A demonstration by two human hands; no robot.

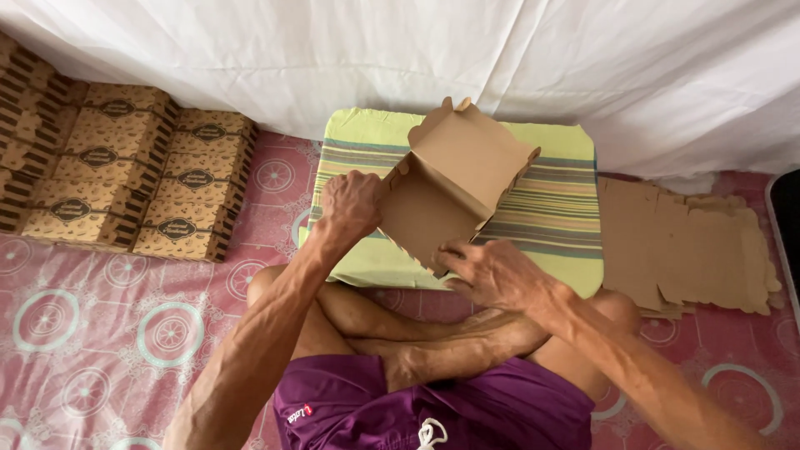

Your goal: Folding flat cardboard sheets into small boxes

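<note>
left hand (350, 204) fingertips hidden behind the cardboard box (450, 187) wall, grip not readable. right hand (492, 273) fingers tucked under the box's near corner, tips out of sight. stack of finished boxes (108, 167) cut off at left edge. flat cardboard blanks (683, 246) overlap, count unclear. dark object (787, 225) cropped at right edge, can't identify.

box (450, 187) — matt brown cardboard | cushion (550, 208) — striped woven cloth | backdrop (417, 50) — white creased fabric
</note>
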